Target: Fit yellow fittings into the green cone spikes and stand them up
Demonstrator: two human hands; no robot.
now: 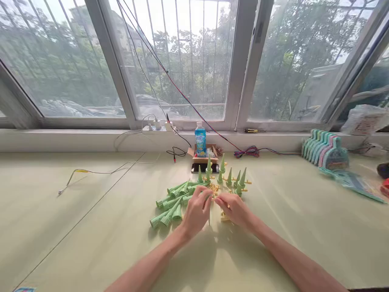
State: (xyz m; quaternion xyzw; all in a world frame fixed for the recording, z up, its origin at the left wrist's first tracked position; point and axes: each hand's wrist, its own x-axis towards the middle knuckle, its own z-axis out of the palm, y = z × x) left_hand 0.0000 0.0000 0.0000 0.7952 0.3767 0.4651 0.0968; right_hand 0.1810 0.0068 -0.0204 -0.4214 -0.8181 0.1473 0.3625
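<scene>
1. Pale desk (pixel 91 227) under wide windows (pixel 188 61); bottle (pixel 200 138) far beyond the fingers
2. Left hand (pixel 196 213) and right hand (pixel 235 209) fingers curled, grip cannot be told
3. Green cones (pixel 172 202) lie left of them, yellow pieces (pixel 215 188) at fingertips

Left hand (pixel 196 213) and right hand (pixel 234 209) partly hide yellow pieces (pixel 215 189) too small to tell.

1. Type: small assembly workshop, light manual piecework, indoors.
2. Worktop (pixel 75 227): long, pale green, runs under a wide window row (pixel 188 61); trees outside.
3. Stock: batch of identical green plastic cones (pixel 170 202), some lying, some upright; row of coloured plastic pcs (pixel 325 150) stacked at far right.
4. Misc.: power strip (pixel 156 127) w/ cables on sill, loose wire bundle (pixel 246 152), drink bottle (pixel 200 140), small carton (pixel 212 156), phone (pixel 204 167).
</scene>
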